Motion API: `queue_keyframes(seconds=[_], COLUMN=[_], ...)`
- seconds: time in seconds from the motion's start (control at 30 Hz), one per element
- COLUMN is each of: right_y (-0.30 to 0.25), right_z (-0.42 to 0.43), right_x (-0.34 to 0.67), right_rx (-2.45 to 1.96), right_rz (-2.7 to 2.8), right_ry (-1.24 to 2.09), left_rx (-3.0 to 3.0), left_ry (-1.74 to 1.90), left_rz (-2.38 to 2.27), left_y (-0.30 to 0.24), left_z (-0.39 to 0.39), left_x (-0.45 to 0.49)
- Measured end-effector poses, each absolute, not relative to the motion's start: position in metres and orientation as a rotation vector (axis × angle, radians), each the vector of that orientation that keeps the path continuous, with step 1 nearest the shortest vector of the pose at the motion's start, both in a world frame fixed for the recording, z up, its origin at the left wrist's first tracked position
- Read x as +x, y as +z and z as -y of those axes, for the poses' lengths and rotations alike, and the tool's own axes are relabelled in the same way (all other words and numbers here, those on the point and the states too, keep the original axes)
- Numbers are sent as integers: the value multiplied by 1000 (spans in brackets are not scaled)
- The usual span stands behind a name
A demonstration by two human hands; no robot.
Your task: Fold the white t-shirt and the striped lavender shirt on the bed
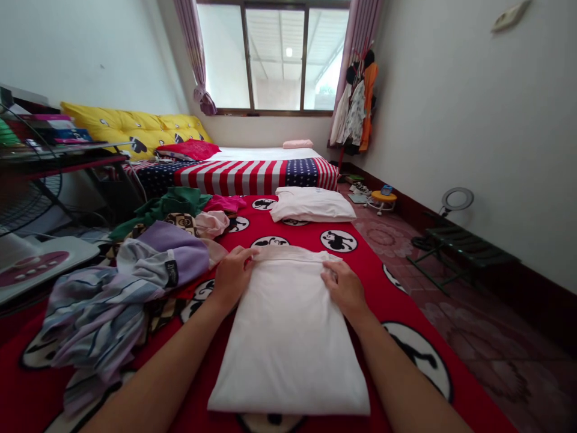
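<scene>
A white shirt lies flat in front of me, folded into a long panel that narrows toward its far end. My left hand grips the far left corner, thumb and fingers closed on the cloth. At the far right corner, my right hand has its fingers curled on the fabric edge. Between the hands, a narrow strip of cloth runs across the far end. Beyond it, a second folded white garment rests on the red blanket, which has black monkey figures in white circles.
A loose heap of clothes spreads along the left, with a fan beside it. A bed with a striped, starred cover stands under the window. On the right floor are a dark folding stool and a ring light.
</scene>
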State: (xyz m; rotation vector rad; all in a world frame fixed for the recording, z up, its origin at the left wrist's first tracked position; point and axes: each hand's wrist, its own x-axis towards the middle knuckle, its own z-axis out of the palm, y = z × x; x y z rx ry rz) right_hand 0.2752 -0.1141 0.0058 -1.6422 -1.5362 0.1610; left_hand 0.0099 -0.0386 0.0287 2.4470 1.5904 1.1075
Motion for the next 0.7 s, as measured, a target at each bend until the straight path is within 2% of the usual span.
queue_keyframes(seconds=[0.13,0.2,0.3,0.37,0.53,0.7], right_y=[7,10,16,21,23,10], right_z=[117,119,122,130,188,252], right_x=[274,274,272,267,249,264], right_rx=[-1805,-1810,-1685,-1574,-1421,-1392], right_rz=[1598,1595,1596,1652,2289,2585], right_ry=[97,17,-90,-68,96,-48], left_rx=[2491,2494,2514,2565,2711,2753], left_ry=[1030,999,737,574,433,366], left_rz=[-1618,-1387,-1018,-929,-980,-937], left_y=[34,39,36,27,3,4], left_z=[49,64,94,113,139,162], left_x=[14,24,40,45,26,-10])
